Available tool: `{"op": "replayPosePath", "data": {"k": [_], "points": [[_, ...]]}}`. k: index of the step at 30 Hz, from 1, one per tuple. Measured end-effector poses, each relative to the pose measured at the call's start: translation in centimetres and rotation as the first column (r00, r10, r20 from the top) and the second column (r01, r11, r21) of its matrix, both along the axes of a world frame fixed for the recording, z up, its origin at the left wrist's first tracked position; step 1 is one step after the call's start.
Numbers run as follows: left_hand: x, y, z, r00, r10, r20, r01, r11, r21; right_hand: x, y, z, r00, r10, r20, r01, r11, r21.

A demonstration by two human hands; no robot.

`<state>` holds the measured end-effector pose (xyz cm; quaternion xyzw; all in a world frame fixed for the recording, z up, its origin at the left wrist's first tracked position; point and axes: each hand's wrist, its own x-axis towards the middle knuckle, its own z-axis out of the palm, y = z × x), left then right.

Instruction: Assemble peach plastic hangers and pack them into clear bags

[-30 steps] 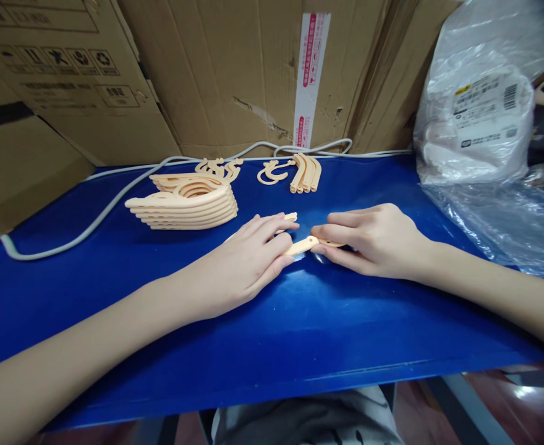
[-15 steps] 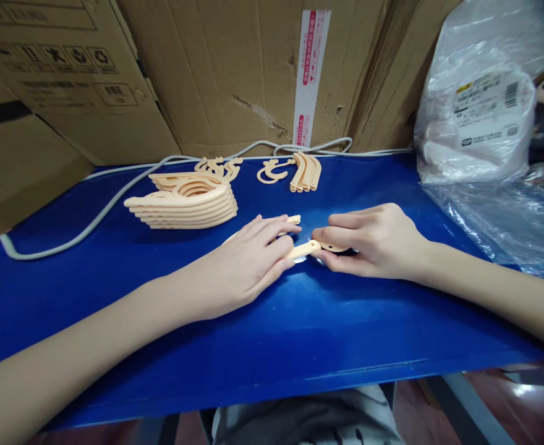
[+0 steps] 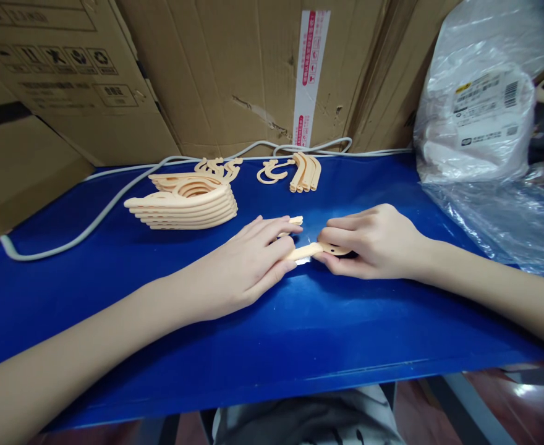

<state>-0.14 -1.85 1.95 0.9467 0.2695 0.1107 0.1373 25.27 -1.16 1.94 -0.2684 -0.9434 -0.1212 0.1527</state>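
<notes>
While both hands stay put near the middle of the blue surface [image 3: 272, 346], the change is small: the hole at the right end of the left strip [image 3: 305, 251], visible half a second ago, no longer shows, and that end now meets the right strip [image 3: 341, 250] at the right hand's fingertips. Likely the two ends are being lined up or joined; can't tell if they're locked. Left hand [image 3: 258, 262] lies palm down, fingers fairly spread, thumb and index pinching the left strip; right hand [image 3: 369, 241] is curled, thumb and fingers pinching at the meeting ends. Both strips are cream, narrow and smooth, look like plastic, low over the surface between the hands; whether they touch it is unclear. Right strip shows a dark hole, rest of it hidden by the hand. Another cream end [image 3: 296, 220] pokes out on the far side of the left fingers; can't tell if it's part of the left strip. Far left, a neat stack of matching hanger bodies [image 3: 183, 207], apart from the hands, with small hooks [image 3: 216, 165] behind. Far middle, a row of curved arms [image 3: 306, 173], with rounder hooks [image 3: 272, 175] just left of it.
</notes>
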Motion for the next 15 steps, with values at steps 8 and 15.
{"op": "replayPosePath", "data": {"k": [8, 15], "points": [[-0.7, 0.9, 0.2, 0.971, 0.166, 0.170, -0.124, 0.964, -0.237, 0.1, -0.2, 0.9, 0.988, 0.108, -0.108, -0.142, 0.904, -0.404], [-0.8, 1.4, -0.5, 0.937, 0.215, 0.277, -0.107, 0.928, -0.356, -0.5, -0.4, 0.9, 0.950, 0.190, -0.247, -0.271, 0.893, -0.360]]}}
